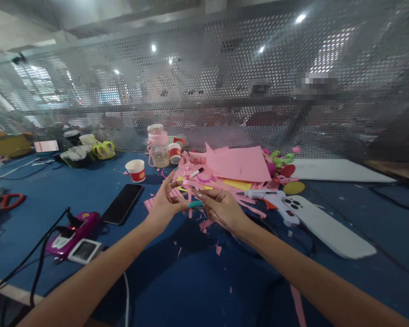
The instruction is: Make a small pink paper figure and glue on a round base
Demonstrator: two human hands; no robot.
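Observation:
My left hand (165, 200) and my right hand (225, 210) meet above the middle of the table. Between their fingertips is a small teal strip (195, 204), its exact kind unclear; my left thumb presses at one end and my right fingers pinch the other. A narrow pink paper strip (190, 195) hangs upright beside it, close to the left fingers; whether they grip it too I cannot tell. Just behind lies a heap of pink paper sheets (238, 163) and cut strips. To the right of my right hand rests a white glue gun (274, 200) with an orange trigger.
A black phone (122, 204), a paper cup (135, 170) and a pink-lidded bottle (158, 147) stand left. Nearer is a purple power strip (73, 234) with cables. A white phone-shaped slab (330, 227) lies right. Behind rises a perforated metal screen (197, 91). Paper scraps dot the blue table (177, 290).

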